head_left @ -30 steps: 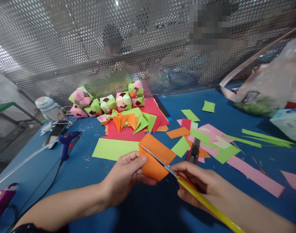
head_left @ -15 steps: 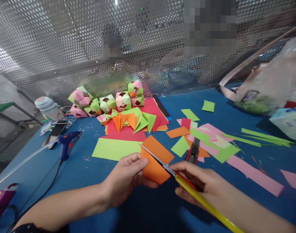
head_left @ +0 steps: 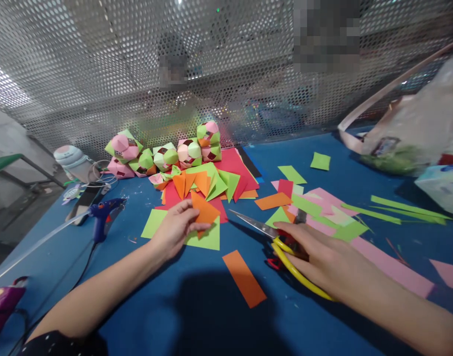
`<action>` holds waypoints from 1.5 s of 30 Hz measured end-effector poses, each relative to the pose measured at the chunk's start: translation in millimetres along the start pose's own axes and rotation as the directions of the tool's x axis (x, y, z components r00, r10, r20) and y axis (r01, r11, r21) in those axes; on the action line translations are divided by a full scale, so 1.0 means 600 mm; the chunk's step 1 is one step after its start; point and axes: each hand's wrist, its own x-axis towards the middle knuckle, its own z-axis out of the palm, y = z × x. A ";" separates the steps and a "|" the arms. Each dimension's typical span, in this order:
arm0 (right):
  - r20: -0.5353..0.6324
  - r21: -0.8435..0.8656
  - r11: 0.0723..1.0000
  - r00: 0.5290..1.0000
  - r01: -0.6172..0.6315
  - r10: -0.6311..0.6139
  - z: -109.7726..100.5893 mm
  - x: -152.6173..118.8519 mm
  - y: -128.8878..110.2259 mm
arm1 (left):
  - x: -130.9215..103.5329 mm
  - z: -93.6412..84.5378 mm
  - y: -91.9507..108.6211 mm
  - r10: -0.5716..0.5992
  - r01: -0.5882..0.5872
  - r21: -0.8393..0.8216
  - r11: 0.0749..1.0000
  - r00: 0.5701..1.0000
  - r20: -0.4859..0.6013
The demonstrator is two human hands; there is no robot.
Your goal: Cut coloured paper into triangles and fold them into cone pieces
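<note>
My left hand (head_left: 176, 225) pinches an orange paper piece (head_left: 204, 210) above a light green sheet (head_left: 211, 238) on the blue table. In my right hand (head_left: 311, 247) are scissors with yellow handles (head_left: 298, 277); their blades look closed and point left toward the orange piece, apart from it. An orange strip (head_left: 244, 278) lies on the table between my hands, nearer to me. Folded orange and green pieces (head_left: 226, 184) rest on red paper (head_left: 238, 168) beyond my left hand.
Folded paper balls (head_left: 165, 157) line the mesh screen (head_left: 137, 74). At the left are a blue glue gun (head_left: 100, 217), a phone and a bottle (head_left: 72, 160). Paper scraps (head_left: 311, 205) lie at the right, with a plastic bag (head_left: 423, 118) behind them.
The orange paper has parted into a piece in my left hand and a strip on the table. My left hand has moved left and away from me. The scissors have moved off the paper.
</note>
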 end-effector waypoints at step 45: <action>-0.022 -0.346 0.897 0.958 -0.275 0.285 -0.016 0.037 0.160 | 0.015 -0.065 0.028 -0.176 -0.555 0.739 -0.382 0.829 0.531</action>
